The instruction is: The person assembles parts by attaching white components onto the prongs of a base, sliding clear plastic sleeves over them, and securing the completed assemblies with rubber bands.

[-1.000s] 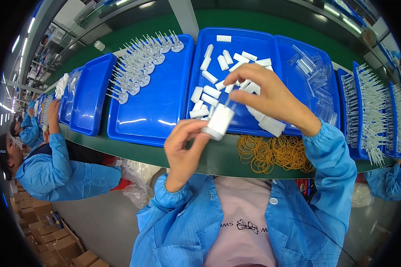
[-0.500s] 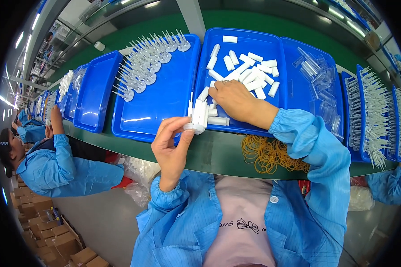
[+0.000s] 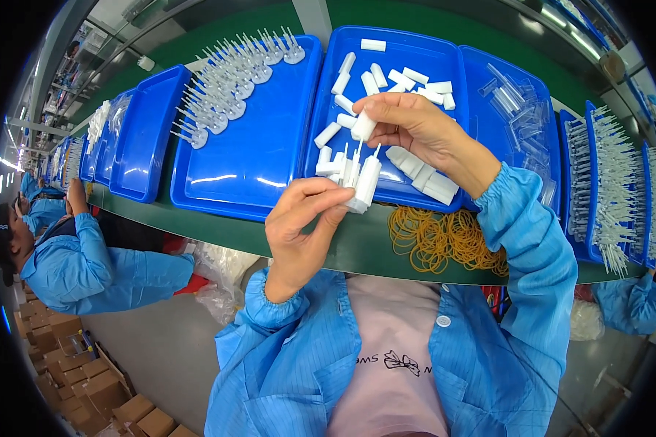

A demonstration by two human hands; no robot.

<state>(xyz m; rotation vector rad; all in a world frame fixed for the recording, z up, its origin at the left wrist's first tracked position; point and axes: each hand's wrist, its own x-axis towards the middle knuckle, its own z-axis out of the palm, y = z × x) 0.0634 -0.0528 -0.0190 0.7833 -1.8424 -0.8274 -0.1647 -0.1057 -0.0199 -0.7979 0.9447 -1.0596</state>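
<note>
While pinching a bunch of white capped pieces (image 3: 358, 180) between thumb and fingers, left hand (image 3: 302, 229) raised over the green tabletop (image 3: 219, 233) edge. Right hand (image 3: 415, 127) just above, fingertips closed on one white cap (image 3: 363, 127), over the middle blue tray (image 3: 408, 109) of loose white caps. Beyond: yellow rubber bands (image 3: 441, 240) to the right, left blue tray (image 3: 255, 146) with clear pin-like parts.

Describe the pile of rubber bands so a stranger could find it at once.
Start at the green table edge below the blue trays. Just under the right hand lies a loose heap of rubber bands. It is the only yellow-orange tangle among white plastic parts.
</note>
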